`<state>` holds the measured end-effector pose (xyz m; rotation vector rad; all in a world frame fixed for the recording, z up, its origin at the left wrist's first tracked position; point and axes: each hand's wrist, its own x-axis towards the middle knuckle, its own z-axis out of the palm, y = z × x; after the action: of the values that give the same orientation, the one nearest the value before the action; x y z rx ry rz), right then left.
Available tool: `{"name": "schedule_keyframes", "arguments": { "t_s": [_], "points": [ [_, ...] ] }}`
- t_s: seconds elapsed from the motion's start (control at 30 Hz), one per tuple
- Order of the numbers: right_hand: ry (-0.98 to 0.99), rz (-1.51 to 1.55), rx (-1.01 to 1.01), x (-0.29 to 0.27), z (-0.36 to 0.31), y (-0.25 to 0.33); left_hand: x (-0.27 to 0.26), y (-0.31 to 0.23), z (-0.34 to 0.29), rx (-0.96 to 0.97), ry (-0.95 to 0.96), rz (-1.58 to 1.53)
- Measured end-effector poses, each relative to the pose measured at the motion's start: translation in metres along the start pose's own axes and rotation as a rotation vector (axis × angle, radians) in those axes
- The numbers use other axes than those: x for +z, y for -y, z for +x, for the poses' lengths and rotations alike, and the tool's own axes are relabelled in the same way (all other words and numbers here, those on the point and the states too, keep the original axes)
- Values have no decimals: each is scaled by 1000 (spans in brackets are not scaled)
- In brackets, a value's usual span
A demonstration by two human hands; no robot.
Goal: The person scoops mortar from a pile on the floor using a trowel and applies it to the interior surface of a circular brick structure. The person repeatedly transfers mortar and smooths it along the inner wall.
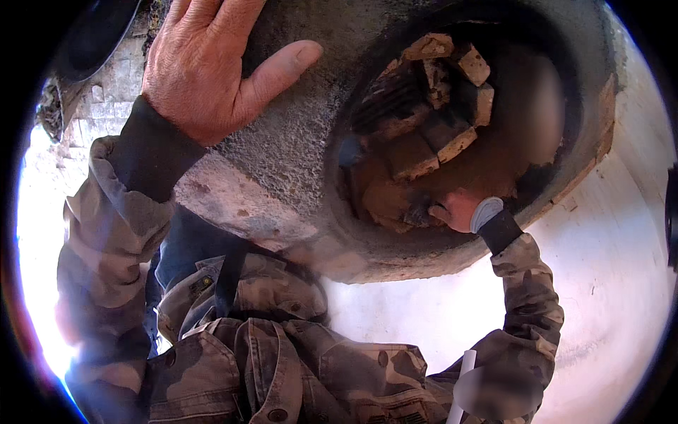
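My left hand point(205, 67) lies flat on the rough grey rim point(289, 127) of a plastered structure, thumb spread and fingertips cut off by the picture's top edge. Set into this structure is a round, dark-edged hole, and my right hand point(462, 210) reaches down into its near side. The fingers there are curled beside brown mud point(388, 198), around something small and greyish that I cannot make out. Broken bricks point(413, 157) stand in a curved row inside the hole, left of a reddish-brown mud floor point(480, 166).
Dark ribbed bars point(388, 99) show behind the bricks. A black rounded object point(92, 35) is at the upper left, above pale paving point(109, 99). A whitish wall point(600, 268) curves along the right. Near my right forearm is a white rod point(462, 385).
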<state>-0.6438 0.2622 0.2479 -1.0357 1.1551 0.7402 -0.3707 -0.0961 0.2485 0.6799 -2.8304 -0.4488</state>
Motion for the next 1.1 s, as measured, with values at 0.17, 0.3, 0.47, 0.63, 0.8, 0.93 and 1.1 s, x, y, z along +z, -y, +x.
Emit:
{"name": "schedule_keyframes", "arguments": {
  "t_s": [0.17,0.3,0.47,0.63,0.8,0.93,1.1],
  "points": [
    [243,-69,42,-20,33,19,15,17,-9,157,-137,65],
    [282,-258,75,-54,60,39,10,12,-10,83,-48,50],
    [347,-256,105,-46,86,33,4,8,-5,57,-33,-30],
    [364,-189,74,-53,26,35,15,15,-1,145,-166,-51],
    [169,-114,200,-29,-21,-36,6,13,-5,103,-109,-26],
    [219,188,308,-19,9,-33,1,9,-4,103,-94,-33],
    [114,275,249,3,48,4,1,8,-3,90,-80,-43]
  ]
}}
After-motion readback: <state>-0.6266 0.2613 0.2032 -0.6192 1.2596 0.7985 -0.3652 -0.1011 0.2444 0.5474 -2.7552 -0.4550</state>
